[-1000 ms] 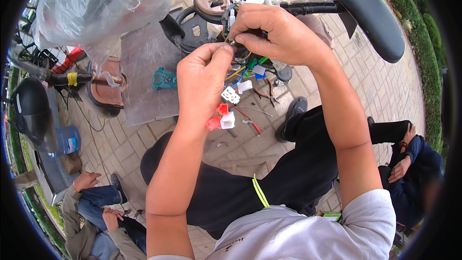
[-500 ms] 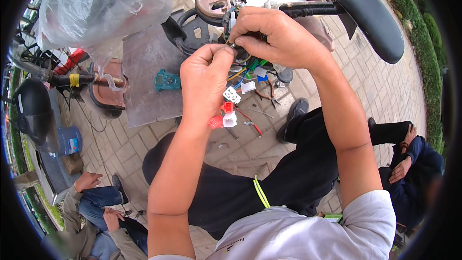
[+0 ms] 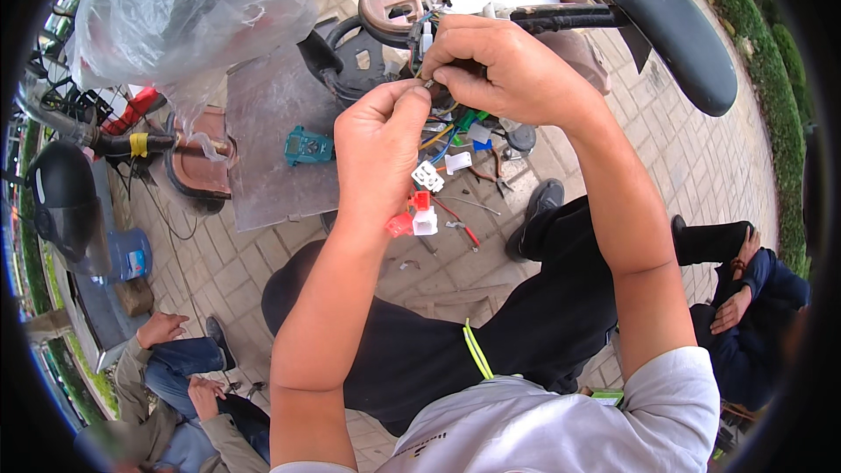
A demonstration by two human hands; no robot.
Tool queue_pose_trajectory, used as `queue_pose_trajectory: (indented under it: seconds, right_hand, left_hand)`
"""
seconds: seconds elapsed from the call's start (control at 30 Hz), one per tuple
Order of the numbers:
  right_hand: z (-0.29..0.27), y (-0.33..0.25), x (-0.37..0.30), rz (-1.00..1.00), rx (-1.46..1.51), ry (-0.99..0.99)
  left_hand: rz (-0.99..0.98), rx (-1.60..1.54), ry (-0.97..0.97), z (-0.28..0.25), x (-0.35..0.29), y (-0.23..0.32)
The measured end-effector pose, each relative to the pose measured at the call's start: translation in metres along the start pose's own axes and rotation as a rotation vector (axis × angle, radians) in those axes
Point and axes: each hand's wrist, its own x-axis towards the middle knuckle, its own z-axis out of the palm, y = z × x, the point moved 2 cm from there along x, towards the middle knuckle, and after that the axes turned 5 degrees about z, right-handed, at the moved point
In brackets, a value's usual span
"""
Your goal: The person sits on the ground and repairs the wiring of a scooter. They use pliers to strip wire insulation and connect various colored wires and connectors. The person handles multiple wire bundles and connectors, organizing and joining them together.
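My left hand (image 3: 378, 130) and my right hand (image 3: 495, 66) meet above a tangle of wires, thumbs and forefingers pinched together. Between their tips is a small metallic piece (image 3: 428, 84), too small to name surely. Beside my left wrist are a white multi-hole connector (image 3: 427, 177), a red connector (image 3: 400, 225) and a white connector housing (image 3: 425, 221). Further right, another white connector (image 3: 457, 162) and a blue connector (image 3: 482, 145) sit among the wires. My palms and curled fingers hide part of the wiring behind.
A teal meter-like device (image 3: 307, 147) rests on a grey sheet (image 3: 276, 175). Pliers (image 3: 500, 177) lie on the paving by my shoe (image 3: 536, 215). A clear plastic bag (image 3: 188, 17) hangs at upper left; a black fender (image 3: 670, 35) juts in at upper right. Two people sit at either side.
Both hands keep their pinch, fingertips still meeting at the small piece. The view has shifted slightly, so most things appear a little further right; I see no other clear change.
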Motion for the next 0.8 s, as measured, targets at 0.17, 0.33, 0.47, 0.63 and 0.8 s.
queue_pose_trajectory:
  seconds: [0.17, 0.33, 0.47, 0.63, 0.8]
  right_hand:
    - [-0.0006, -0.0021, 0.001, 0.052, 0.003, -0.017]
    - [0.0018, -0.0037, 0.0006, 0.047, 0.016, 0.006]
    - [0.002, -0.002, 0.0002, 0.002, 0.022, 0.044]
    - [0.0002, -0.0033, 0.0004, 0.011, 0.026, 0.013]
    - [-0.0038, -0.0003, 0.0008, -0.014, -0.024, 0.008]
  left_hand:
    - [0.025, -0.015, 0.028, 0.0018, 0.0006, -0.0004]
    - [0.007, -0.014, 0.028, 0.0004, 0.0028, -0.0029]
    - [-0.022, -0.013, 0.016, 0.0009, 0.0018, -0.0009]
    - [-0.04, -0.039, 0.0, -0.0014, 0.0035, -0.0025]
    - [-0.024, -0.024, 0.034, 0.0027, 0.0057, -0.0026]
